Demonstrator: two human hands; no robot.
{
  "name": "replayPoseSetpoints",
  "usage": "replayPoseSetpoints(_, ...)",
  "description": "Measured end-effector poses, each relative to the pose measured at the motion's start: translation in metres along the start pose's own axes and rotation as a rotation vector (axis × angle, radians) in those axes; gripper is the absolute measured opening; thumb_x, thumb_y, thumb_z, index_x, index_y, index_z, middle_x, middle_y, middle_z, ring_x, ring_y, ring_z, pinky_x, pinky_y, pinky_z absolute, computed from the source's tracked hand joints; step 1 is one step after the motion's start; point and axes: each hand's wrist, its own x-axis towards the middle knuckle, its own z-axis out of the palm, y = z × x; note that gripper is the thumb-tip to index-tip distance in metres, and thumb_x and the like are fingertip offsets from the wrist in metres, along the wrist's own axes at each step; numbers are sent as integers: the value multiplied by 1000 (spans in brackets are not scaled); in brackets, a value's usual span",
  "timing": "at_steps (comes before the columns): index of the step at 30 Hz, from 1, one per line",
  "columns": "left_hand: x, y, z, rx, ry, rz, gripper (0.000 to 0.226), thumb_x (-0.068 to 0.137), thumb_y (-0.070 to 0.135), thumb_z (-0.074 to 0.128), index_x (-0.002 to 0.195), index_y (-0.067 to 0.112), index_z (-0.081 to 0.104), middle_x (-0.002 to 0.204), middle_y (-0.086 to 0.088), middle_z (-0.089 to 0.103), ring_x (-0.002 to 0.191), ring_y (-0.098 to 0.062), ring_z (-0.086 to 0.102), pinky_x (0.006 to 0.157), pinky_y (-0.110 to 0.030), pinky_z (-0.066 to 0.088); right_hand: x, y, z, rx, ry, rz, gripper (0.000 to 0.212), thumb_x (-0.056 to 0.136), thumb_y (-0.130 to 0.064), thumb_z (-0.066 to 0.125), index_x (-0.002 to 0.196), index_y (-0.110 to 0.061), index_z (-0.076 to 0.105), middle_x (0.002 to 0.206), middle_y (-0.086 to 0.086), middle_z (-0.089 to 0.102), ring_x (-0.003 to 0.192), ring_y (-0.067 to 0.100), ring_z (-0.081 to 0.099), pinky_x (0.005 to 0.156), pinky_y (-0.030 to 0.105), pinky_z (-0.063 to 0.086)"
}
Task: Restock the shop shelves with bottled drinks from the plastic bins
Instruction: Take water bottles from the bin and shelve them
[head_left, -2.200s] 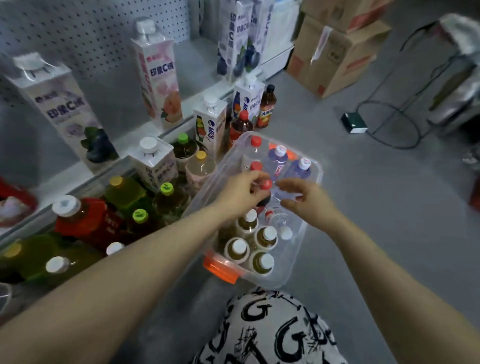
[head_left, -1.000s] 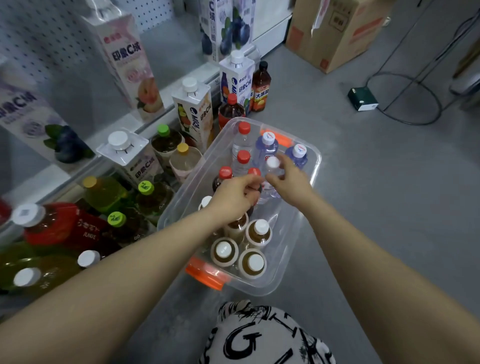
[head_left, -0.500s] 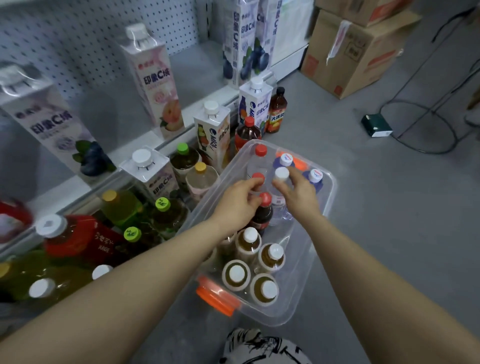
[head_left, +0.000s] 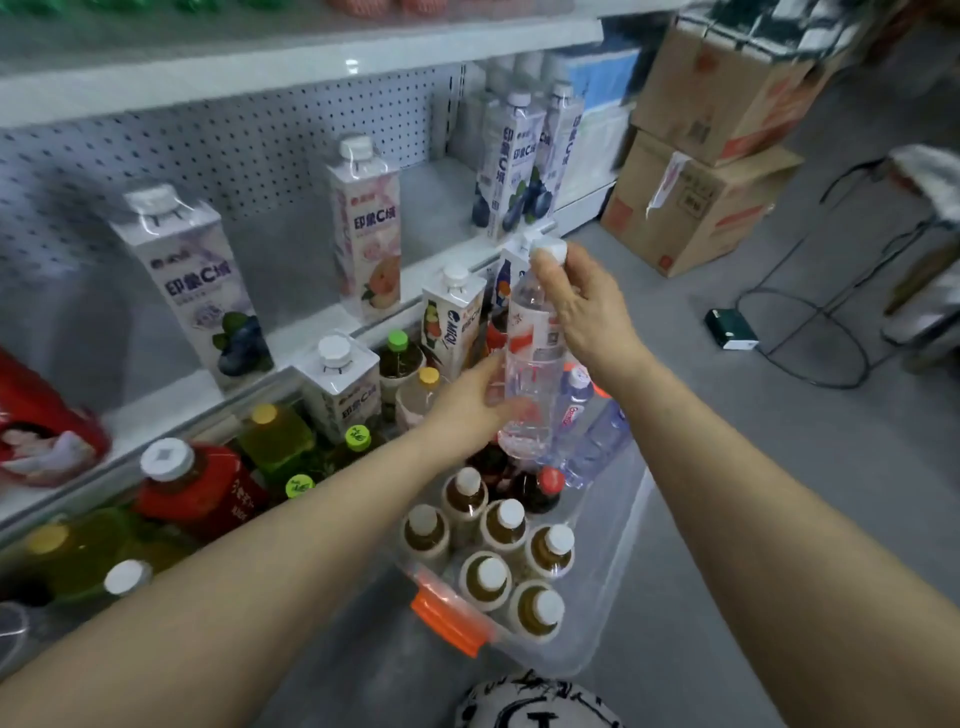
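A clear water bottle (head_left: 530, 358) with a white cap and a red-and-white label is held upright above the clear plastic bin (head_left: 618, 587). My right hand (head_left: 582, 306) grips its neck and cap. My left hand (head_left: 467, 405) holds its lower body. In the bin stand several white-capped tea bottles (head_left: 498, 530), a dark red-capped bottle (head_left: 540, 488) and two blue-tinted water bottles (head_left: 587, 431). The white shelf (head_left: 311, 338) to the left carries tall drink cartons (head_left: 369, 228).
The bottom shelf holds green, yellow and red bottles (head_left: 197, 493) and small cartons (head_left: 340, 384). Cardboard boxes (head_left: 696, 208) are stacked at the back right. A small green box (head_left: 731, 329) and a wire stand (head_left: 810, 332) sit on the grey floor. My patterned knee (head_left: 535, 701) is below the bin.
The white-capped water bottle has come up out of the bin in both hands. My view has tilted up toward the shelves.
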Motion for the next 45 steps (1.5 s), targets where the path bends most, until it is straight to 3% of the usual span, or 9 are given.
replayPoseSetpoints(5,-36,5,-51,-39,-10,-9,68,82,31,77,142,29,46,124,13,66,111,-4,64,98,-33,52,1,-32,33,271,-40,199,36,101,-50,51,112,-20,66,114,6,72,108,25,69,99,49,54)
replayPoseSetpoints(9,-72,-4,-91,-49,80,-50,81,64,45,86,135,26,52,115,7,71,106,-9,67,98,-42,53,-8,-58,77,318,-131,240,39,105,-42,46,116,-10,64,105,8,73,91,21,73,88,42,59)
replayPoseSetpoints(13,-108,-18,-127,-83,185,-53,55,73,26,86,120,29,57,108,7,73,102,-9,69,97,-38,53,-24,-81,125,348,-259,237,45,105,-42,46,124,-5,63,112,14,74,101,29,73,90,42,59)
replayPoseSetpoints(17,-142,-21,-168,-74,345,-51,73,59,51,88,121,31,57,114,4,71,106,-13,67,97,-43,53,-46,-93,172,285,-455,200,36,92,-41,70,121,-21,65,111,3,75,105,20,71,96,42,55)
replayPoseSetpoints(24,-199,-20,-245,42,598,-64,67,69,36,87,126,26,51,113,8,64,102,-9,62,84,-28,54,-81,-146,250,50,-534,12,33,82,-32,82,110,-25,67,96,-13,74,83,-5,68,75,18,53)
replayPoseSetpoints(30,-255,-21,-295,99,727,-51,67,67,38,88,122,31,50,106,18,60,99,-2,59,80,-22,49,-97,-194,306,33,-601,-73,39,78,-33,85,112,-24,67,102,-8,75,94,8,70,78,25,56)
replayPoseSetpoints(34,-293,-20,-325,102,808,-28,64,66,32,90,115,34,49,101,20,60,93,-2,61,80,-20,49,-111,-225,338,32,-633,-139,41,77,-34,85,111,-23,66,96,-9,74,81,7,68,52,11,45)
replayPoseSetpoints(38,-331,-18,-354,100,861,-28,66,68,30,89,121,28,49,108,10,64,96,-7,63,84,-27,54,-127,-256,370,20,-689,-219,40,76,-35,86,109,-27,67,99,-9,75,93,9,70,88,36,58)
replayPoseSetpoints(45,-401,-11,-395,80,993,-12,66,65,26,91,118,31,50,103,9,66,85,-6,68,78,-33,59,-159,-311,422,51,-760,-376,38,77,-34,85,110,-23,68,97,-8,75,91,7,70,86,31,56)
